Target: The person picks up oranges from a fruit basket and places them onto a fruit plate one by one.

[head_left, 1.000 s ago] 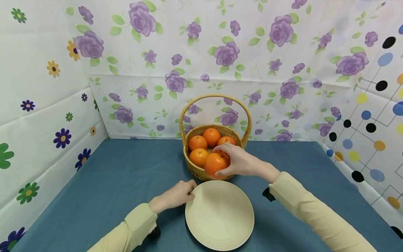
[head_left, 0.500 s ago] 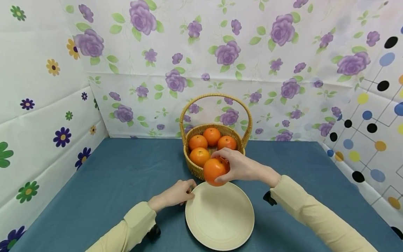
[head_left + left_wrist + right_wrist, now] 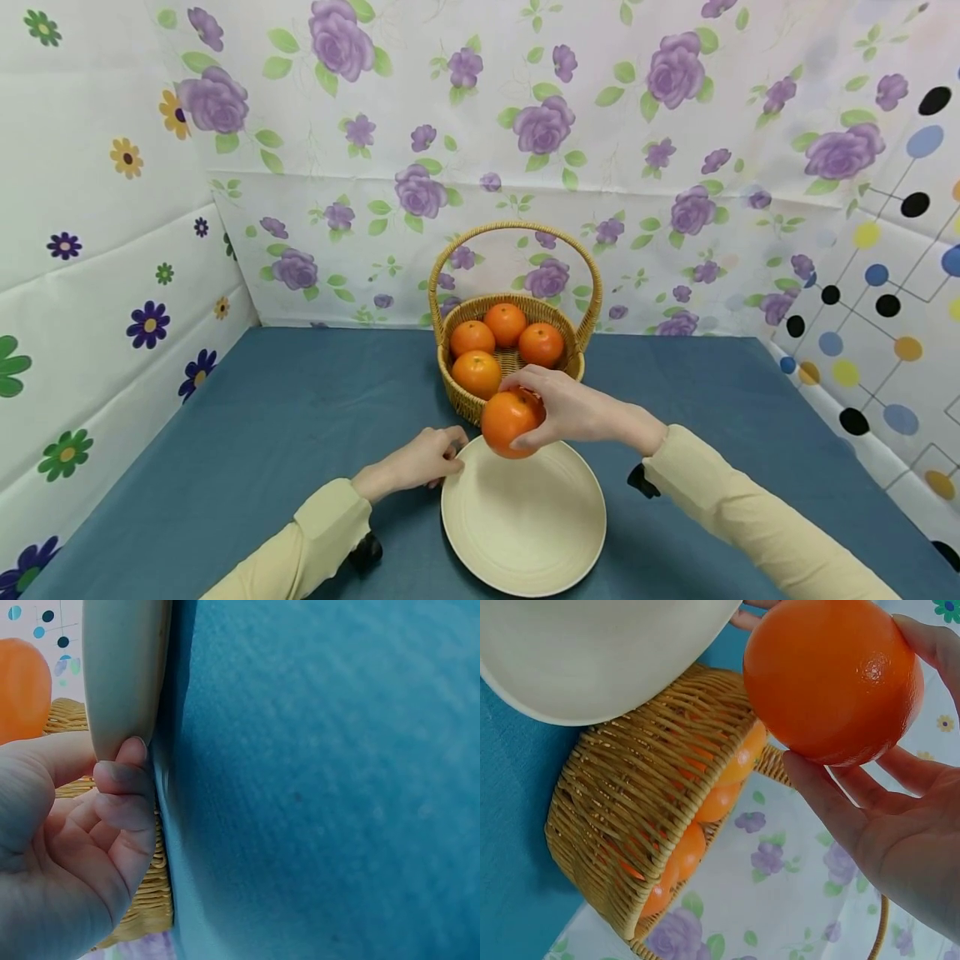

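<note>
My right hand [image 3: 573, 406] grips an orange [image 3: 510, 423] in the air, over the far rim of a cream plate [image 3: 525, 525]. In the right wrist view thumb and fingers curl round the orange [image 3: 832, 682], which hangs apart from both plate and basket. The plate's left rim is pinched by my left hand [image 3: 420, 461]; in the left wrist view the thumb and curled fingers of the left hand [image 3: 82, 832] meet at the plate's edge [image 3: 124, 675]. Behind the plate stands a wicker basket [image 3: 468, 406] with several oranges [image 3: 476, 373] in it.
A tall arched handle [image 3: 517, 225] rises over the basket. Blue cloth [image 3: 322, 400] covers the table. A purple-flowered sheet [image 3: 337, 125] hangs at the back, with patterned sheets at both sides. Each wrist wears a black device [image 3: 642, 482].
My right hand has carried the orange from the basket's front edge toward me and down, over the plate's far rim. The left hand stays at the plate's rim.
</note>
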A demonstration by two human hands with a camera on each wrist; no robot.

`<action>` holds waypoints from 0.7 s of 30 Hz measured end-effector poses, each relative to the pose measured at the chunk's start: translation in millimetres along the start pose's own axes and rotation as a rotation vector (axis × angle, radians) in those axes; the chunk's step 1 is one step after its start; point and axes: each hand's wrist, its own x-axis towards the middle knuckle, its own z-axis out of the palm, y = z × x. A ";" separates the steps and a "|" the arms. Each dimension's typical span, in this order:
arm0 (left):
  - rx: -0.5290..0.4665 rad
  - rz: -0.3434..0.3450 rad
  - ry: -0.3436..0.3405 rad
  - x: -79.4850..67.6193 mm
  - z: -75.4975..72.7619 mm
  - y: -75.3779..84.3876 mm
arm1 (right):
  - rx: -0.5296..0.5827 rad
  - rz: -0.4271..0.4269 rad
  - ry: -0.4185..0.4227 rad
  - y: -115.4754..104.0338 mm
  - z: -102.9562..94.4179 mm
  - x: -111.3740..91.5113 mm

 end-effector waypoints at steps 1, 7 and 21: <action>0.000 0.000 0.000 0.0 0.0 0.1 | -0.003 -0.001 -0.003 -0.6 0.7 -0.1; -0.009 -0.005 0.000 -0.4 0.3 -0.1 | -0.008 0.009 -0.027 -1.4 6.9 -1.0; -0.020 -0.002 -0.002 -0.6 0.2 -0.6 | -0.001 0.010 -0.020 2.0 24.8 -3.8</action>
